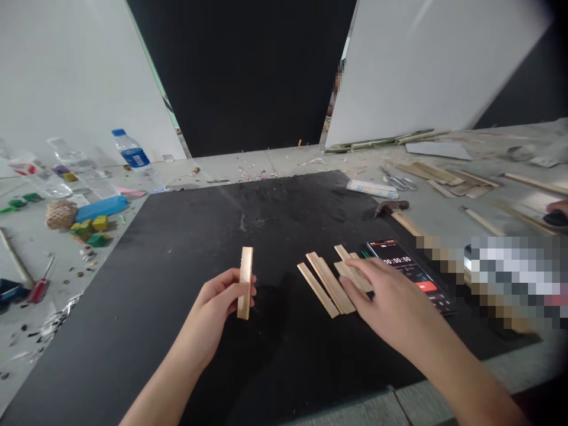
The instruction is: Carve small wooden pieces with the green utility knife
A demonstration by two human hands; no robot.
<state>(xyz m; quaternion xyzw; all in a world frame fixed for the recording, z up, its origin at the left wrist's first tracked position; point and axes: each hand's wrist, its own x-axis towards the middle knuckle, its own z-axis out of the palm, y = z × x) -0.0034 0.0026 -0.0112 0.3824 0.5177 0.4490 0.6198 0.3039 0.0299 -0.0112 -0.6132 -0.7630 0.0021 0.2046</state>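
Observation:
My left hand (219, 299) is closed around a short flat wooden strip (245, 278), held upright above the black mat (186, 248). To the right, several similar wooden strips (326, 284) lie fanned out on the mat. My right hand (386, 296) rests flat on the right end of that pile, fingers stretched out over the strips. Just behind the right hand lies a phone (410, 272) showing a timer at zero.
A hammer (394, 210), a white tube (370, 188), scissors (399, 180) and loose wood pieces (448, 177) lie at the back right. Water bottles (131, 154), coloured blocks (93, 228), a woven ball (61, 214) and a red screwdriver (41, 287) clutter the left.

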